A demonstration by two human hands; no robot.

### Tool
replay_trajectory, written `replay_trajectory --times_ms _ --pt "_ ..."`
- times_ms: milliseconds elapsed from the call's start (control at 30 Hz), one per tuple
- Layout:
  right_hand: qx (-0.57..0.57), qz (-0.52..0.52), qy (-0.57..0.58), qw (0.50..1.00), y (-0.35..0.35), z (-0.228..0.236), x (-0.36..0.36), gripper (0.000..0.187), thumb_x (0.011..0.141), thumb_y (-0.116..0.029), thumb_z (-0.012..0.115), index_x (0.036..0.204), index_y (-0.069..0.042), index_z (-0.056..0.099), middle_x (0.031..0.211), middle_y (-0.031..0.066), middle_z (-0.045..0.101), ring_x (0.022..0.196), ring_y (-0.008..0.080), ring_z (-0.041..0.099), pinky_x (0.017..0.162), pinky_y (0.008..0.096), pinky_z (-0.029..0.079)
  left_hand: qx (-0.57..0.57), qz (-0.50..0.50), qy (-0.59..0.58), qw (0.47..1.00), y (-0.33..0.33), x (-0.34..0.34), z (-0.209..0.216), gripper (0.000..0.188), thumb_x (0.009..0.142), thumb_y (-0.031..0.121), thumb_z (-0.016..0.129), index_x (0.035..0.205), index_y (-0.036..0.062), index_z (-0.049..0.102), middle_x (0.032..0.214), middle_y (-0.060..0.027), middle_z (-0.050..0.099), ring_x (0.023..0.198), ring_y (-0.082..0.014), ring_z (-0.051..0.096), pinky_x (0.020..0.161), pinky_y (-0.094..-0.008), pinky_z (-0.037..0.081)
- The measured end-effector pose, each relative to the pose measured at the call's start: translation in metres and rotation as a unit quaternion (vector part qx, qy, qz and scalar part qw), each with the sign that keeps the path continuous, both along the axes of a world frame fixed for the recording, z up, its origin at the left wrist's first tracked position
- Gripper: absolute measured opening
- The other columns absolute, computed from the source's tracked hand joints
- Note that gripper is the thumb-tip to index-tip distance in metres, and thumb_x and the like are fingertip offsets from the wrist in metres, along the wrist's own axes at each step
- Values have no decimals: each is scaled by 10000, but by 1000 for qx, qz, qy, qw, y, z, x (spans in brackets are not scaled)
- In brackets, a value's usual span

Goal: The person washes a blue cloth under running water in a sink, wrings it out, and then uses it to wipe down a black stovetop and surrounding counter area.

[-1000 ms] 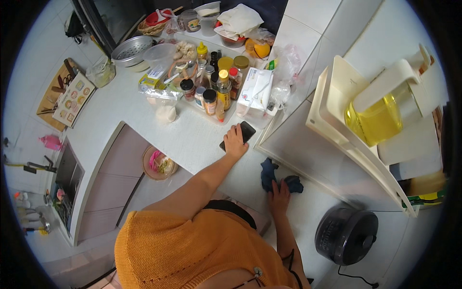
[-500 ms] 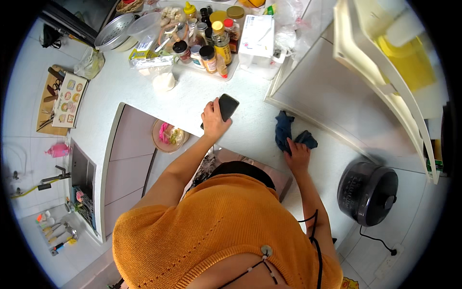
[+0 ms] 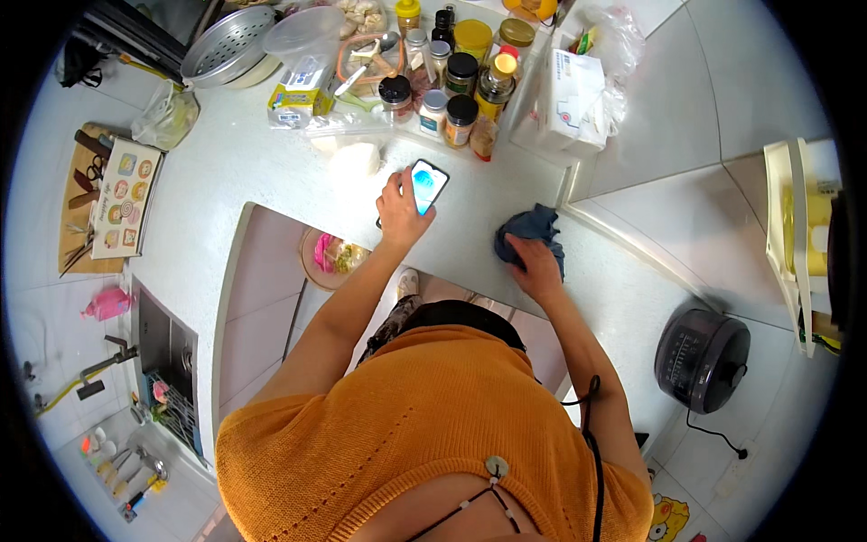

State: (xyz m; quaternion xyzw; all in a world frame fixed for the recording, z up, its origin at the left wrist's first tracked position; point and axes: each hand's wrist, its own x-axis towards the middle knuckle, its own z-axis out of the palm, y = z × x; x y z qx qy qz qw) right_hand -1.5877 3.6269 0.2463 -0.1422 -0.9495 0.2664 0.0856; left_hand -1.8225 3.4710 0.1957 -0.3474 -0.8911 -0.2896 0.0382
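My left hand [image 3: 404,215] is closed around a smartphone [image 3: 428,187] over the white countertop. Its screen is lit bright blue and white, and my fingers cover its left edge. To the right, my right hand [image 3: 536,268] presses on a crumpled dark blue cloth [image 3: 536,226] lying on the counter. The fingers curl into the cloth's near side, and their tips partly sink into its folds. Just beyond the phone lies a bag of white powder [image 3: 357,158].
A tray of jars and bottles [image 3: 459,113] stands at the back, beside a white tissue box [image 3: 574,99]. A dark electric cooker [image 3: 702,361] is at the right. Left are a knife rack [image 3: 86,199] and a sink [image 3: 167,334]. A bowl of scraps [image 3: 316,269] sits below the counter edge.
The phone's screen has gone from dark to lit. My right hand has moved up and left onto the cloth, which is now bunched into one heap. The whole view has shifted a little.
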Motion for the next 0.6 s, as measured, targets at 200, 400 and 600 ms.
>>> replay_trajectory --times_ms 200,400,600 --pt "122 85 -67 987 -10 7 -17 607 662 -156 693 1231 -164 480 1157 85 487 1074 266 447 969 449 316 0 -8 6 1000 1 -26 -2 865 569 239 739 1310 83 321 1225 -191 380 1069 -327 432 828 -449 370" --pt "189 68 -122 972 6 2 -35 582 709 -215 684 1245 -264 463 1348 77 347 1279 268 271 1007 504 261 -16 -38 9 999 6 -49 0 875 583 243 750 1318 74 305 1259 -190 356 1102 -356 406 863 -457 354" --pt "211 -29 -111 971 53 -28 -88 586 739 -259 656 1278 -239 427 1368 82 330 1287 278 261 1002 477 277 -40 -50 -22 998 3 -43 11 911 605 263 751 1341 49 259 1308 -212 308 1144 -374 376 896 -467 335"
